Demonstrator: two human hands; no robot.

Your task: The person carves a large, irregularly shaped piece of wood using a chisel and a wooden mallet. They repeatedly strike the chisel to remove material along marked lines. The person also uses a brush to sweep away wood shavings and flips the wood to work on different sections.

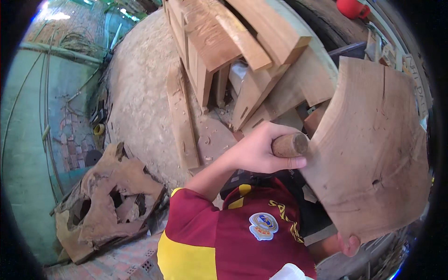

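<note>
My left hand (pixel 263 149) is closed round a thick, round wooden handle (pixel 290 145), its blunt end facing up and the rest hidden by my fingers. Just to its right, a broad, curved-edged wooden board (pixel 373 144) stands tilted, with a small dark hole and a thin crack near its top. Along the board's near edge, my right hand (pixel 347 244) grips it, thumb and fingertips showing at the lower corner. Whether the handle touches the board I cannot tell.
Ahead stands a wooden frame (pixel 205 37) with beams and shaped planks leaning on it. A narrow wooden strip (pixel 182 116) lies on the dusty ground (pixel 140 84). At left is a gnarled wood slab (pixel 112 200) with holes. A red mug (pixel 353 8) sits far right.
</note>
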